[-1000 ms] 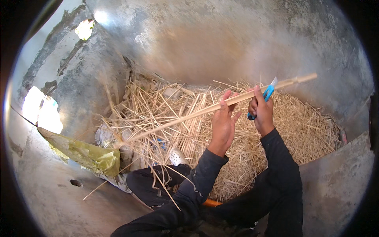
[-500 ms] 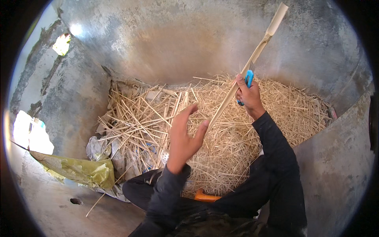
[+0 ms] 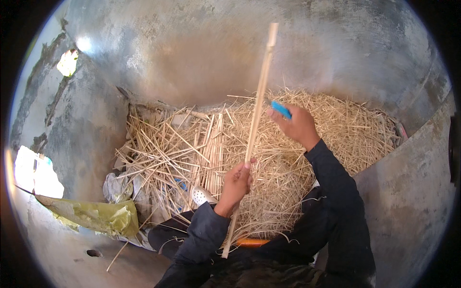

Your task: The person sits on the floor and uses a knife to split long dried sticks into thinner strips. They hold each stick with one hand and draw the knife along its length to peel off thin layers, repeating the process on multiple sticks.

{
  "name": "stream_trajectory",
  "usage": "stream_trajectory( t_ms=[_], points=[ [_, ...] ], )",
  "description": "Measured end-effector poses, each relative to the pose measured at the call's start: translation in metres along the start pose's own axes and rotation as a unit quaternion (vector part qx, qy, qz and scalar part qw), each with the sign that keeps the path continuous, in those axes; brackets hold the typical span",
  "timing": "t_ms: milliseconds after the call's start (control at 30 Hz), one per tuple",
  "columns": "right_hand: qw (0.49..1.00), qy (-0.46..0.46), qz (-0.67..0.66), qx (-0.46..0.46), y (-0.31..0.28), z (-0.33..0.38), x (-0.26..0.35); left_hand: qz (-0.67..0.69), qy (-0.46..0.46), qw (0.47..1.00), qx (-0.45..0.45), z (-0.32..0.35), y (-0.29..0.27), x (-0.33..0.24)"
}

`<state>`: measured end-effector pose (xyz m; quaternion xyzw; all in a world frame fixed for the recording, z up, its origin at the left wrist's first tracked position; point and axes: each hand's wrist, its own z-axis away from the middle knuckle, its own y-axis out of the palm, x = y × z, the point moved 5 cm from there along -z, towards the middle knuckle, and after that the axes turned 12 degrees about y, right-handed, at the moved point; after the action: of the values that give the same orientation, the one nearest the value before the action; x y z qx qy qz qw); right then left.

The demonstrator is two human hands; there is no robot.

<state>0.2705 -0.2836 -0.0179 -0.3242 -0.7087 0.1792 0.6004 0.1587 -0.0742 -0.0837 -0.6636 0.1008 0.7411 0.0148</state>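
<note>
A long pale split bamboo strip [image 3: 260,91] stands nearly upright in front of me, slightly blurred, its lower end by my lap. My left hand [image 3: 235,186] is closed around its lower part. In my right hand [image 3: 300,126] is a blue utility knife [image 3: 281,109], gripped just right of the strip's middle. The blade is blurred near the strip; whether it touches cannot be made out. Beneath both hands spreads a heap of fine bamboo shavings [image 3: 336,127].
Left of the shavings lie loose thin sticks [image 3: 156,149] and a row of straighter strips [image 3: 213,153]. A white clog [image 3: 202,196] and an orange object [image 3: 252,242] show near my legs. Stained grey walls [image 3: 187,57] surround me; a yellow sheet [image 3: 101,213] hangs at left.
My left hand, open before, has closed on the bamboo strip. The strip has swung left and more upright, out of my right hand, which still grips the knife.
</note>
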Motion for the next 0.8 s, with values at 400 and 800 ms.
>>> stream_trajectory(
  t_ms=[400,800],
  points=[
    [0.963,-0.220,0.155,-0.009,0.045,0.069,0.038,-0.316,0.252,0.908,-0.114,0.015,-0.029,-0.019],
    [0.937,-0.259,0.222,-0.079,0.065,0.053,0.024,-0.485,0.236,0.826,-0.163,0.024,-0.027,-0.028]
  ],
)
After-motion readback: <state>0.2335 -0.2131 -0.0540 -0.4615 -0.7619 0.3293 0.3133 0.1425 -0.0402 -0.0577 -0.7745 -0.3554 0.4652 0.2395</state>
